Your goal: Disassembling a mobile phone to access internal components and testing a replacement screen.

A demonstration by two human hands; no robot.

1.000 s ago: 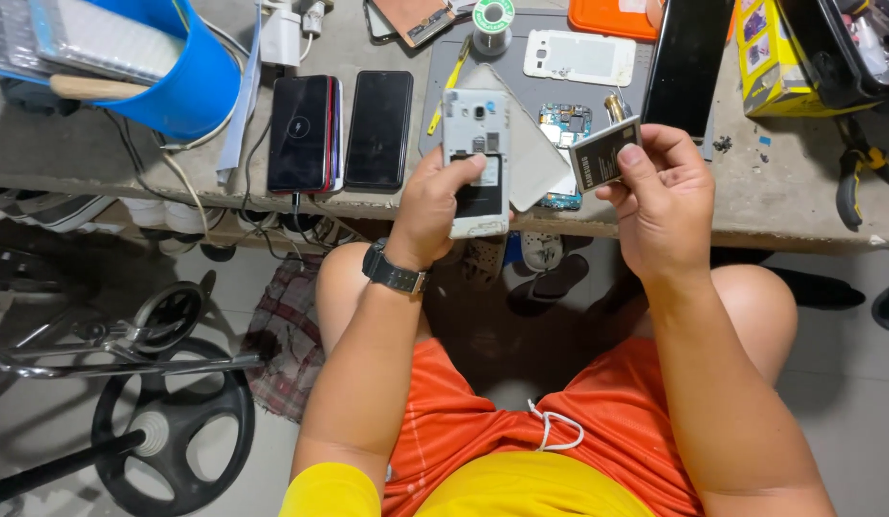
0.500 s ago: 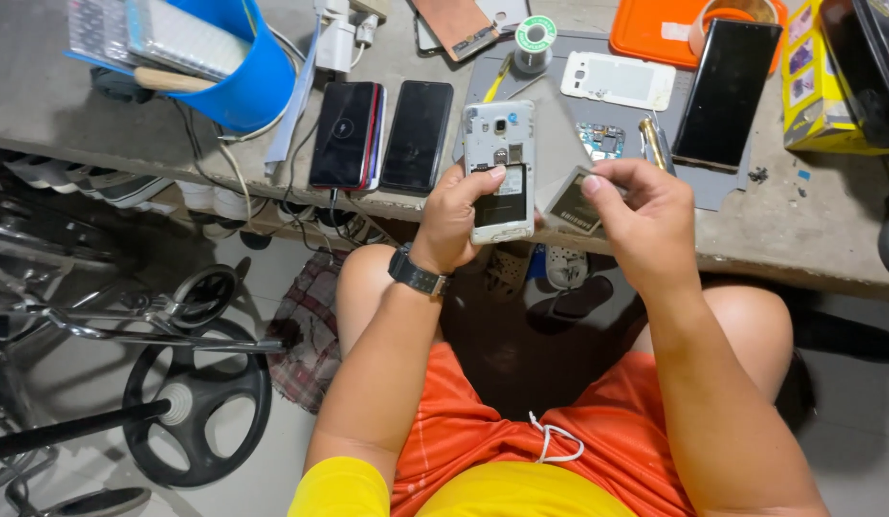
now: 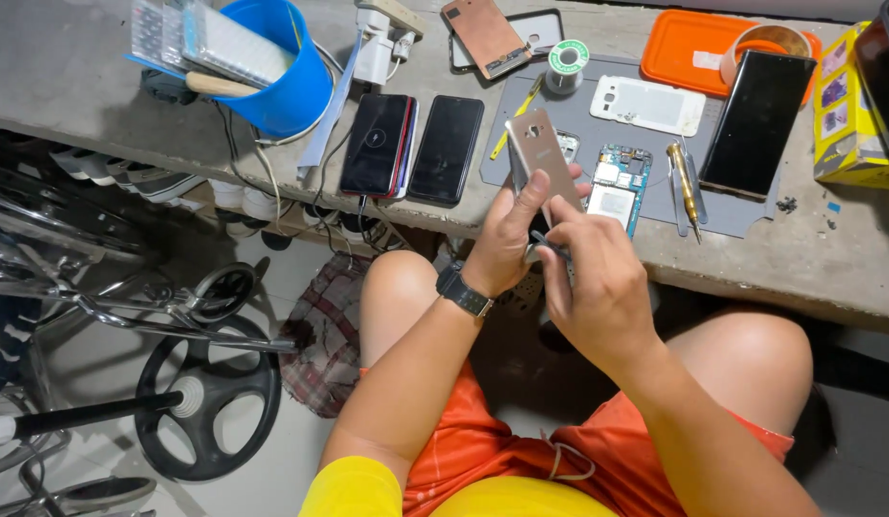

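A phone (image 3: pixel 543 158) is gripped upright by the left hand (image 3: pixel 507 239); its lower edge is pinched by the right hand (image 3: pixel 598 278), apparently being refitted; firm, even pressing seems needed.

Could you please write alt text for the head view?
Left hand holds a phone upright, back showing, while the right hand works at its lower end. Behind, a bench holds two dark phones, a circuit board and a blue bucket.

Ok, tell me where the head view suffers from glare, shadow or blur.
Head view: sharp and evenly lit overall; faint glare on the dark phone screen at right; deep shadow under the bench between the knees; left hand and right hand crisp, no motion blur.
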